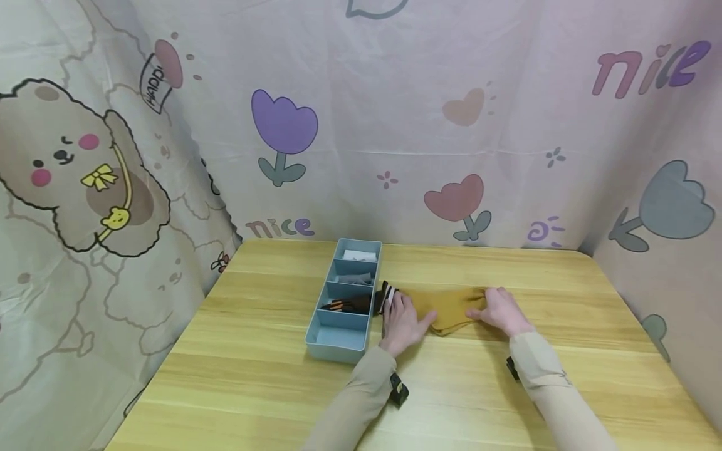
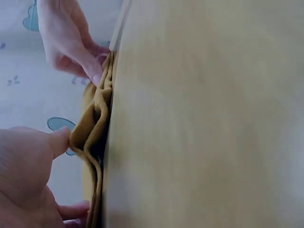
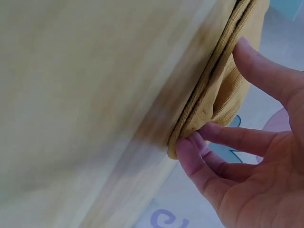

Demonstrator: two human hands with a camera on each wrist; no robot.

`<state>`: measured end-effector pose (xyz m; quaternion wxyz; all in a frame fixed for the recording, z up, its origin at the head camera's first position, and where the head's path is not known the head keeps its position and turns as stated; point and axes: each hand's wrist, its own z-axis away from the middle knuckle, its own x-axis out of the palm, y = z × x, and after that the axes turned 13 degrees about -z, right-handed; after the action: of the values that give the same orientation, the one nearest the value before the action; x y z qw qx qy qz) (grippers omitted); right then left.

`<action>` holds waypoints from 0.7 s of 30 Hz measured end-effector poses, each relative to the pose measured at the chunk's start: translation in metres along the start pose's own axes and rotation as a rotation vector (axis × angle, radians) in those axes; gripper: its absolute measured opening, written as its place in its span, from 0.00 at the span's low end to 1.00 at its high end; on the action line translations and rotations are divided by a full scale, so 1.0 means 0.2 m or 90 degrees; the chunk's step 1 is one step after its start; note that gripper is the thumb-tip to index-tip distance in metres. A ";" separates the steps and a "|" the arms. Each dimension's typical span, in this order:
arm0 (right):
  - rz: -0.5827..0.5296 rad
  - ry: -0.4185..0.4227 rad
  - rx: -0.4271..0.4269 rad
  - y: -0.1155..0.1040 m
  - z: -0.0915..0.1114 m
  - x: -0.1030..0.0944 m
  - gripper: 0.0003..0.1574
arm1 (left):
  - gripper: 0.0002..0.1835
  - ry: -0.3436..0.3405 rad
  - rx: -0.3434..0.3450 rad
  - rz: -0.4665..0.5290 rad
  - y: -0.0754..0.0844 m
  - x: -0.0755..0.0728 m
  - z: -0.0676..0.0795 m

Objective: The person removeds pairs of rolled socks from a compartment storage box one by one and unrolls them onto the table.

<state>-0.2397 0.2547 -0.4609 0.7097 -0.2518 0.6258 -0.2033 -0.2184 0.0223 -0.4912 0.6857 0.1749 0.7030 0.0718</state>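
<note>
Left: pale blue tray [image 1: 333, 354], smooth, rigid-looking, 4 compartments, bunched cloths [image 1: 354, 279] in 3. Just beside it, striped cloth [image 1: 385, 292]; our left hand [image 1: 403, 324] reaches it, fingers extended. A careless leftward push could nudge the tray, we judge. Next, mustard cloth [image 1: 451, 307] on the tabletop [image 1: 225, 376]; uneven pulling may skew its finely knitted, layered folds. Our right hand [image 1: 503, 312] pinches its right end.

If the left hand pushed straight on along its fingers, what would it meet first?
Likely the dark, white-striped cloth just by the left hand, next to the mustard cloth; whether they touch is unclear. Beyond, the tabletop looks free up to the curtain.
</note>
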 end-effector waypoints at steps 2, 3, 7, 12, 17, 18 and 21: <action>-0.003 0.005 0.001 0.00 0.02 0.00 0.31 | 0.44 0.001 -0.012 0.020 0.00 0.01 -0.02; -0.007 0.007 0.002 0.00 0.02 0.01 0.30 | 0.43 0.003 -0.014 0.031 0.00 0.02 -0.04; -0.015 0.017 -0.002 0.01 0.05 0.02 0.30 | 0.38 0.006 -0.010 0.068 0.00 0.03 -0.08; -0.028 0.021 0.006 0.02 0.08 0.02 0.28 | 0.36 0.005 0.002 0.108 -0.01 0.03 -0.11; -0.032 0.030 0.001 0.02 0.11 0.02 0.27 | 0.35 0.008 0.004 0.135 -0.02 0.03 -0.15; -0.034 0.030 0.000 0.02 0.11 0.02 0.28 | 0.35 0.008 0.004 0.141 -0.02 0.03 -0.16; -0.052 0.026 0.004 0.02 0.13 0.03 0.31 | 0.34 0.007 0.003 0.149 -0.02 0.04 -0.18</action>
<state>-0.2134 0.2574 -0.4661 0.6888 -0.2707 0.6287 -0.2389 -0.2553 0.0265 -0.4972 0.6683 0.2568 0.6818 0.1504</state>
